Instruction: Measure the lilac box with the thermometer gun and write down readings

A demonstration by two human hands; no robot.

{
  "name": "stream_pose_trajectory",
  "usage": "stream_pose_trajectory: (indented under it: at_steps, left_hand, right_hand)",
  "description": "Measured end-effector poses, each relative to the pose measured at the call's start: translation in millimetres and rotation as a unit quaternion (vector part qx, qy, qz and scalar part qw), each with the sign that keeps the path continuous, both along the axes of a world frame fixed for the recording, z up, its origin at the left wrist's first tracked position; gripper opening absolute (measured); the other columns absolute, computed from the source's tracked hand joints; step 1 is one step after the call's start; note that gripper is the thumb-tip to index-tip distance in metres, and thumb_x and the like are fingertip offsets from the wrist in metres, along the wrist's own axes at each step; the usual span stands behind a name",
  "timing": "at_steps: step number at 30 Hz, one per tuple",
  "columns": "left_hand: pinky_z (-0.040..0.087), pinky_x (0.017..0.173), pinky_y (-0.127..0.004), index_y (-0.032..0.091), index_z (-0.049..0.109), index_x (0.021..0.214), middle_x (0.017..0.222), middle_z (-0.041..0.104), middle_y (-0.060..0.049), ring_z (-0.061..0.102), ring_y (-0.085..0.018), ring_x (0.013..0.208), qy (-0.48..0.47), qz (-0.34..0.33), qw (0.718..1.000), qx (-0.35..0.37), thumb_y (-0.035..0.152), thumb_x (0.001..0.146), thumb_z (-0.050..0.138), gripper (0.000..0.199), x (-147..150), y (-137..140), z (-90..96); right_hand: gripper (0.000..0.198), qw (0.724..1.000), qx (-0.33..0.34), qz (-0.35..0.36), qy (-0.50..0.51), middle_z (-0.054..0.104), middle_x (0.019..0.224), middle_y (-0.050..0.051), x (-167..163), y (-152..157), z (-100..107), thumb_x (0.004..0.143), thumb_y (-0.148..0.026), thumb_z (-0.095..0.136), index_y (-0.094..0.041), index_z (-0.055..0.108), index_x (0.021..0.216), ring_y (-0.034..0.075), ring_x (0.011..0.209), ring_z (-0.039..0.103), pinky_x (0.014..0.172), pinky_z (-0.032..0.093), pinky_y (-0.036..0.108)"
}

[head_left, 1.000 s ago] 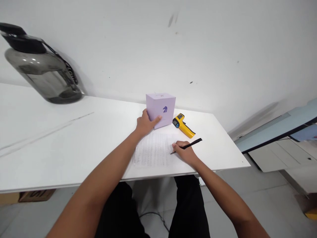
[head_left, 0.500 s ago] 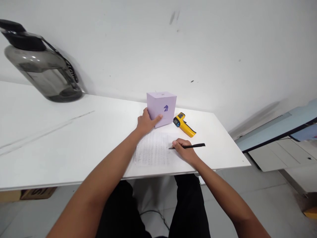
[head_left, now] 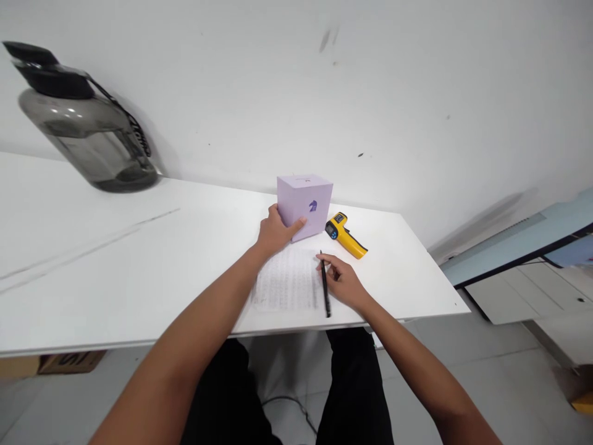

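Observation:
My left hand [head_left: 277, 231] grips the lower left side of a lilac box [head_left: 306, 207], its thumb across the front face beside a dark horse-head mark. The box stands upright on the white table. My right hand [head_left: 341, 279] holds a black pen [head_left: 325, 290] between its fingers, at the right edge of a sheet of paper [head_left: 287, 284] covered in rows of faint writing. The pen's narrow end points away from me and its thick end towards the table's front edge. Just right of the box lies a yellow infrared thermometer [head_left: 349, 238], touched by neither hand.
A large grey water bottle [head_left: 92, 139] with a black lid stands at the back left by the wall. The white table [head_left: 115, 278] ends at the right near a pale blue panel [head_left: 519, 238]. A cardboard box [head_left: 71, 362] sits below the table on the left.
In my right hand the pen has turned from lying crosswise to pointing away from me, and the fingers have loosened. My left hand keeps its hold on the box. The view has shifted slightly.

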State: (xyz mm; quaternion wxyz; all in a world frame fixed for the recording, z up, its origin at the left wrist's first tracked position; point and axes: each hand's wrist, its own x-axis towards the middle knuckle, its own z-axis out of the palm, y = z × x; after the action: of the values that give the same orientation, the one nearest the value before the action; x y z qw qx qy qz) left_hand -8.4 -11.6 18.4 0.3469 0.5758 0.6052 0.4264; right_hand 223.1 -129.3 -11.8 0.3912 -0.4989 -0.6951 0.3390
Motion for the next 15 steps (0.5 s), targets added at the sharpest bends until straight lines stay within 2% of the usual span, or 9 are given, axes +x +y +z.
stream_pose_trajectory:
  at_steps: [4, 11, 13, 15]
  left_hand:
    - [0.061, 0.119, -0.061, 0.023, 0.047, 0.157, 0.165, 0.070, -0.024, 0.075, -0.047, 0.145, -0.026, -0.002, 0.999, 0.027, 0.062, 0.083, 0.091, 0.094, 1, -2, -0.6]
    - [0.060, 0.122, -0.061, 0.023, 0.045, 0.159, 0.165, 0.070, -0.024, 0.075, -0.046, 0.146, -0.049, 0.026, 0.997, 0.055, 0.060, 0.081, 0.092, 0.097, 1, 2, -3.9]
    - [0.061, 0.121, -0.061, 0.025, 0.046, 0.158, 0.163, 0.071, -0.023, 0.076, -0.046, 0.145, -0.054, 0.030, 0.996, 0.061, 0.059, 0.080, 0.093, 0.098, 0, 3, -5.5]
    - [0.061, 0.120, -0.062, 0.026, 0.046, 0.158, 0.161, 0.073, -0.022, 0.077, -0.045, 0.143, -0.055, 0.032, 0.996, 0.064, 0.059, 0.079, 0.094, 0.098, 0, 2, -7.2]
  right_hand:
    - [0.048, 1.000, -0.004, -0.010, -0.003, 0.085, 0.109, 0.005, 2, 2, -2, 0.091, -0.031, 0.071, -0.024, 0.084, 0.136, 0.014, 0.063, 0.052, 0.068, 0.054, 0.033]
    - [0.057, 0.999, -0.004, -0.025, -0.023, 0.085, 0.108, 0.005, 1, 0, -5, 0.100, -0.043, 0.071, -0.023, 0.074, 0.154, 0.016, 0.063, 0.055, 0.070, 0.057, 0.034]
    - [0.050, 0.994, 0.020, -0.072, -0.075, 0.084, 0.112, 0.009, 0, 4, 1, 0.105, -0.042, 0.066, -0.021, 0.077, 0.149, 0.019, 0.070, 0.062, 0.076, 0.059, 0.037]
    - [0.043, 0.972, 0.055, -0.151, -0.171, 0.082, 0.122, 0.015, 0, 17, 14, 0.107, -0.038, 0.064, -0.020, 0.079, 0.143, 0.026, 0.091, 0.071, 0.089, 0.061, 0.043]
